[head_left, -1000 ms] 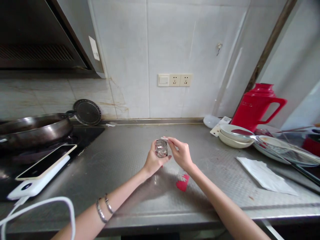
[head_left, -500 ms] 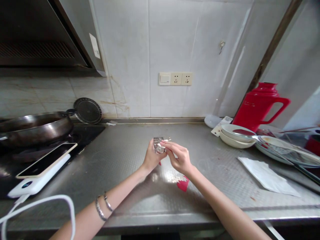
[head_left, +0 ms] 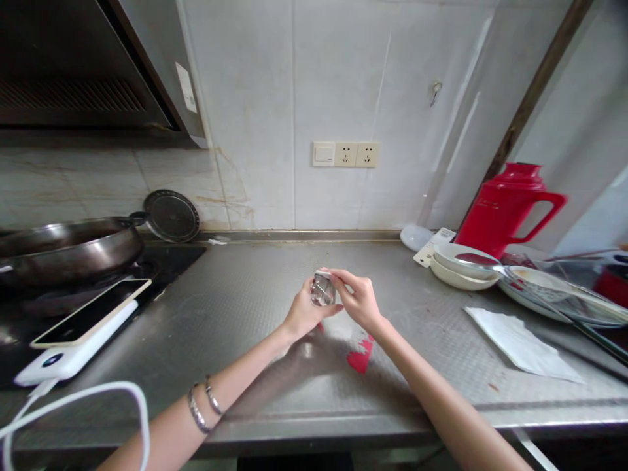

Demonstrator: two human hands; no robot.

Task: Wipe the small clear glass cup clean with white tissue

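A small shiny silvery piece [head_left: 323,290], clear or metallic, is held above the middle of the steel counter. My left hand [head_left: 303,313] is wrapped round its left side and bottom. At its upper right edge, my right hand [head_left: 357,297] pinches with thumb and fingertips; what lies between them is too small to make out. A torn red piece [head_left: 360,358] with a jagged edge rests on the counter below my right wrist. Another bit of red shows just under my left hand, mostly hidden by it.
On the left are a pan [head_left: 73,248], a phone [head_left: 93,313] on a white power bank [head_left: 73,356] and a white cable. To the right stand a red thermos [head_left: 500,212], bowls [head_left: 464,268], plates and a white tissue [head_left: 520,343] on the steel counter [head_left: 235,288].
Both hands have shifted slightly right with the silvery piece, which now shows more of its face. The small white strip at my right fingertips no longer sticks out to the right.
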